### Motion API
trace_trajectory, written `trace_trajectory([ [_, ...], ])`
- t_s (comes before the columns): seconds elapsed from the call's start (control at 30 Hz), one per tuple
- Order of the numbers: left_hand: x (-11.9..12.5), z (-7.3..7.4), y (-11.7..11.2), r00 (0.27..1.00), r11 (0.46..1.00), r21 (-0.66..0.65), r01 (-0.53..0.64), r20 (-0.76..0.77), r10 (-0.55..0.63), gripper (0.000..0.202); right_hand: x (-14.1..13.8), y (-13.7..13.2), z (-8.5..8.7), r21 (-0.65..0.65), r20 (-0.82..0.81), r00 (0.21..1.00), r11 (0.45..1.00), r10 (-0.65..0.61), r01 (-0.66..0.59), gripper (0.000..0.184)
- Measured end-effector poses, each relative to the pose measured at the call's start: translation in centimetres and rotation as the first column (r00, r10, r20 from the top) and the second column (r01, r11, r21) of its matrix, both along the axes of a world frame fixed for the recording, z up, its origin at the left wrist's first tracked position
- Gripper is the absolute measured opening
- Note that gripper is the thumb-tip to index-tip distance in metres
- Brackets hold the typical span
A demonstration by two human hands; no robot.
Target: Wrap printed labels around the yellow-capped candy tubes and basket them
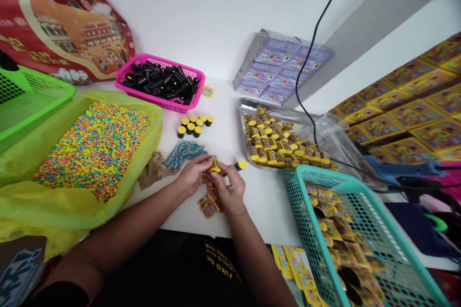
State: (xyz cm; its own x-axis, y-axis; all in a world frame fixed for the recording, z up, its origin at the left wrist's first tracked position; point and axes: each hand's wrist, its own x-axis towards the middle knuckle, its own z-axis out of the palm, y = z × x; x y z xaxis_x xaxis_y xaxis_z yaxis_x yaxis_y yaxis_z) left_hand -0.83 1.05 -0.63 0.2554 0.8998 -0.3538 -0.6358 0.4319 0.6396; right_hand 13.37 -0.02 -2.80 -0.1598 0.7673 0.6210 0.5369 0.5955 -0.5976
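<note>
My left hand [192, 176] and my right hand [230, 189] meet over the white table [223, 100], both closed on one small yellow-wrapped tube [215, 166] held between the fingertips. A black tube with a yellow cap [240, 165] lies just to the right of my right hand. Under my hands lie a few small printed labels [208, 206]. Several capped black tubes [194, 125] stand in a cluster a little farther back.
A pink basket [158, 99] of black tubes sits at the back. A yellow bag of coloured candy beads [95, 146] lies left, a green basket [32, 100] beyond it. A metal tray [248, 105] of wrapped tubes and a teal basket [306, 177] stand right, with a glue gun [403, 172] and stacked boxes [406, 110].
</note>
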Motion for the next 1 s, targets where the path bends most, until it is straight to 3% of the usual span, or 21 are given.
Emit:
trace_trajectory([
  [0.1,0.2,-0.1,-0.1,0.996,0.996,0.005,-0.088,-0.005,0.088,0.031,-0.4,0.0,-0.3,-0.001,0.064,0.998,1.0,-0.008,0.008,0.046],
  [0.33,0.6,-0.7,-0.4,0.989,0.992,0.048,-0.117,-0.09,0.121,0.036,-1.3,0.3,-0.7,0.055,0.104,0.984,0.989,-0.143,0.138,0.029],
  [0.57,0.9,-1.1,-0.6,0.982,0.987,0.061,-0.151,-0.107,0.156,0.038,-1.3,0.2,-0.7,-0.017,0.06,0.99,0.991,-0.131,0.132,0.028],
  [0.7,0.7,-0.7,-0.7,0.984,0.99,0.082,-0.115,-0.125,0.124,0.041,-1.6,0.2,-0.5,-0.069,0.021,0.99,0.988,-0.137,0.138,0.03],
  [0.83,0.1,0.4,-1.0,0.963,0.988,0.117,-0.104,-0.238,0.13,0.053,-0.8,-0.6,1.1,-0.072,-0.026,0.99,0.988,-0.14,0.138,0.029],
  [1.0,0.0,0.4,-0.7,0.885,0.985,0.164,0.058,-0.466,0.026,0.057,3.7,-3.9,5.1,-0.069,-0.092,0.941,0.944,-0.327,0.321,0.026],
])
